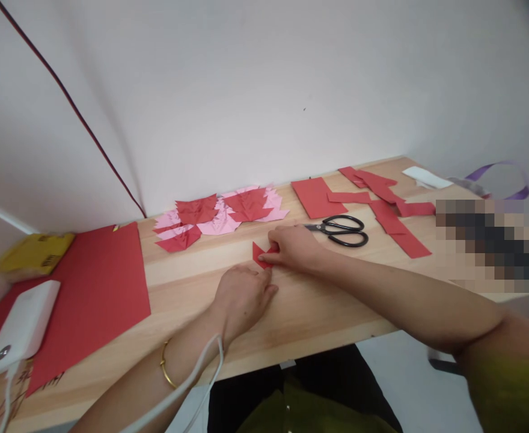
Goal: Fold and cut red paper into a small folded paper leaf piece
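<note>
A small folded red paper piece (259,253) lies on the wooden table (318,313) in the middle. My right hand (291,246) presses on its right side, fingers curled down and pinched on the paper. My left hand (243,296) rests just below and left of it, fingers bent with the tips touching the paper's lower edge. A gold bangle (166,364) is on my left wrist.
Folded red and pink paper shapes (222,215) lie by the wall. Black scissors (343,230) sit right of my hands, with red paper strips (393,210) and a red sheet (316,196) behind. A large red sheet (88,288), white power bank (21,328) and cable lie left.
</note>
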Available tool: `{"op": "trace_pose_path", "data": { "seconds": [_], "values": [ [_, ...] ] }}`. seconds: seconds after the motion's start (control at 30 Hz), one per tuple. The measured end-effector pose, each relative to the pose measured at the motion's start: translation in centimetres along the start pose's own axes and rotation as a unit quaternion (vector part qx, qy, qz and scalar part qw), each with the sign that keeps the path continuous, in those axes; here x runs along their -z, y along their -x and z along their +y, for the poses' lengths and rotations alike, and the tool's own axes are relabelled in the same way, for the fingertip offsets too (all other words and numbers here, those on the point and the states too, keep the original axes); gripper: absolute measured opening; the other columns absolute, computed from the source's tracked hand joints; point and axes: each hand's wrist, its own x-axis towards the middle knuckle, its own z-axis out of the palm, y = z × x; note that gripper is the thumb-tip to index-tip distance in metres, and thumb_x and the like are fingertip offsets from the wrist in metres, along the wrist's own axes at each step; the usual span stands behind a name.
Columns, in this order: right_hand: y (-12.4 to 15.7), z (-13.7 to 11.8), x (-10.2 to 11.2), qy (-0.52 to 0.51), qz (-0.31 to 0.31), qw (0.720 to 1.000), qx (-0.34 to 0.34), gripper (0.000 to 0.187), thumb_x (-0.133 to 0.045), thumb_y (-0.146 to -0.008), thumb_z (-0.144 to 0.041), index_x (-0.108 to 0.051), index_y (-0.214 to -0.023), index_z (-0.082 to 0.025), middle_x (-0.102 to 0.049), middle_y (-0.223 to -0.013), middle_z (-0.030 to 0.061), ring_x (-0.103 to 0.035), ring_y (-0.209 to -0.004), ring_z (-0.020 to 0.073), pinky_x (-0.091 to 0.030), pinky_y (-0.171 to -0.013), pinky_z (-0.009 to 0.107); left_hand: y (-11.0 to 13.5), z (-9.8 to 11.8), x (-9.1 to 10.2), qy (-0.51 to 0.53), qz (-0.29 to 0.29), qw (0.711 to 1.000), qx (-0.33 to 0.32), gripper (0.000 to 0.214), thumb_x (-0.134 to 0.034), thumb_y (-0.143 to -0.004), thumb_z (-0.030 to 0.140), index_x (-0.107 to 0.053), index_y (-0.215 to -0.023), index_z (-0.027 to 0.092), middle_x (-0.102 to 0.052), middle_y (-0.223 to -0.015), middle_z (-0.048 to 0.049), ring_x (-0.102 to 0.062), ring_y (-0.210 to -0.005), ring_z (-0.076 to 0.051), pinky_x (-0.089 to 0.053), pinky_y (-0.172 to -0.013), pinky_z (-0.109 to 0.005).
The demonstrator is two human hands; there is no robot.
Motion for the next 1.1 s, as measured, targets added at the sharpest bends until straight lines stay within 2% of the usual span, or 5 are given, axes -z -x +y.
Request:
{"op": "trace_pose_path", "data": {
  "seconds": [0.1, 0.4, 0.7, 0.87, 1.1],
  "values": [
    [-0.2, -0.1, -0.2, 0.017, -0.003, 1.0, -0.005, 0.045, -0.051, -0.081, -0.061, -0.061, -0.077, -0.018, -0.069, -0.083, 0.0063, -0.057, -0.071, 0.0177, -0.026, -0.06, 0.028, -0.1, 0.0, 0.0, -0.005, -0.001, 1.0, 0.006, 0.025, -0.042, -0.09, 0.033, -0.06, -0.096, 0.016, -0.069, -0.09, -0.0096, -0.064, -0.084, -0.023, -0.047, -0.077, -0.035],
    [-0.3, -0.2, 0.3, 0.036, -0.003, 0.999, -0.015, 0.041, -0.04, -0.092, -0.047, -0.064, -0.08, -0.017, -0.07, -0.085, 0.0076, -0.06, -0.076, 0.018, -0.029, -0.061, 0.028, 0.0, -0.1, 0.2, 0.013, 0.022, 1.0, 0.005, 0.026, -0.041, -0.092, 0.033, -0.061, -0.091, 0.018, -0.067, -0.087, -0.008, -0.062, -0.083, -0.023, -0.044, -0.075, -0.035],
    [0.3, 0.3, 0.5, -0.02, -0.009, 1.0, 0.018, 0.027, -0.055, -0.082, -0.043, -0.06, -0.076, -0.018, -0.067, -0.076, 0.0029, -0.052, -0.065, 0.0139, -0.024, -0.059, 0.026, 0.3, -0.5, -0.6, 0.048, 0.105, 0.993, 0.007, 0.022, -0.053, -0.086, 0.034, -0.067, -0.089, 0.017, -0.058, -0.102, -0.0107, -0.051, -0.097, -0.024, -0.043, -0.084, -0.039],
    [0.1, 0.3, 0.2, 0.005, -0.002, 1.0, 0.019, 0.022, -0.049, -0.085, -0.034, -0.059, -0.075, -0.017, -0.067, -0.079, 0.0049, -0.055, -0.07, 0.0156, -0.025, -0.061, 0.027, 0.3, -0.6, -0.8, 0.051, 0.102, 0.993, -0.001, 0.024, -0.053, -0.087, 0.034, -0.068, -0.097, 0.017, -0.058, -0.108, -0.0112, -0.05, -0.102, -0.025, -0.041, -0.091, -0.042],
    [0.6, 0.4, 0.7, -0.036, -0.019, 0.999, 0.029, 0.024, -0.05, -0.086, -0.038, -0.059, -0.078, -0.018, -0.067, -0.082, 0.004, -0.055, -0.071, 0.0155, -0.026, -0.062, 0.026, 0.3, -0.9, -0.7, 0.057, 0.108, 0.992, -0.002, 0.023, -0.053, -0.087, 0.034, -0.068, -0.098, 0.021, -0.06, -0.106, -0.0099, -0.05, -0.103, -0.025, -0.04, -0.093, -0.044]
  ]
}}
